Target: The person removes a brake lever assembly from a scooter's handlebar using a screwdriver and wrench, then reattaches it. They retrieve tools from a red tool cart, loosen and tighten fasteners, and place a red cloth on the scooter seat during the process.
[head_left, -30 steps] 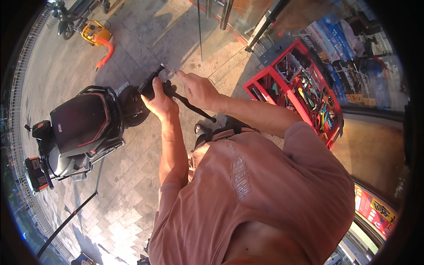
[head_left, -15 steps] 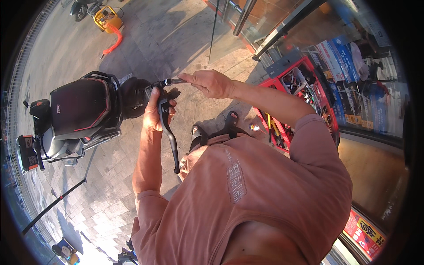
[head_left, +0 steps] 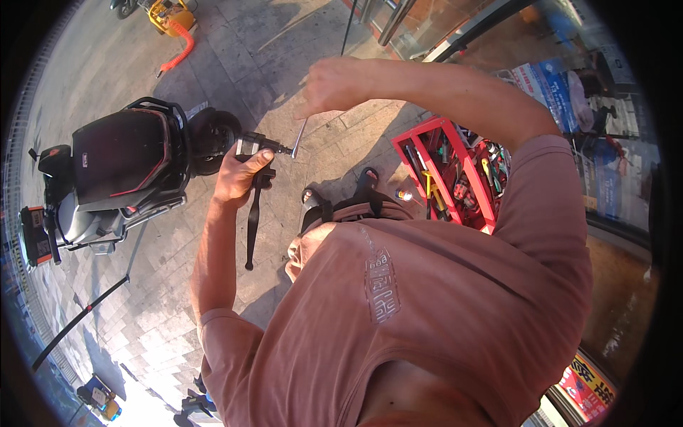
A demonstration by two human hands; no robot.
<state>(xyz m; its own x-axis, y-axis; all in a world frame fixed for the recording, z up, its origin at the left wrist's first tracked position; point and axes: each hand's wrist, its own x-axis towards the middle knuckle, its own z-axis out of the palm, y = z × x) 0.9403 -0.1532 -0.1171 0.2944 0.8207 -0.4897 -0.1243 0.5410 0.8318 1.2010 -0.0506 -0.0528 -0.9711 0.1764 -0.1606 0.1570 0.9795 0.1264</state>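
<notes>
A black brake lever [head_left: 253, 228] with its master cylinder is gripped in my left hand [head_left: 238, 174], the blade hanging down toward me. My left thumb lies across the body of the cylinder. Fingers curled, my right hand [head_left: 334, 85] is farther off and to the right, closed around the upper end of a slim silver wrench [head_left: 300, 137]. The wrench's lower end meets the fitting at the right end of the cylinder. Most of the wrench's grip end is hidden by my fingers.
To the left stands a black scooter [head_left: 121, 160], its rear wheel close to my left hand. A red toolbox [head_left: 466, 167] full of tools sits on the right by a glass shopfront. Far left is a yellow compressor [head_left: 160, 16] with an orange coiled hose [head_left: 186, 46].
My right hand has swung away from me, turning the wrench from nearly level to steep. My left hand and the brake lever have shifted slightly left, the lever now hanging straighter.
</notes>
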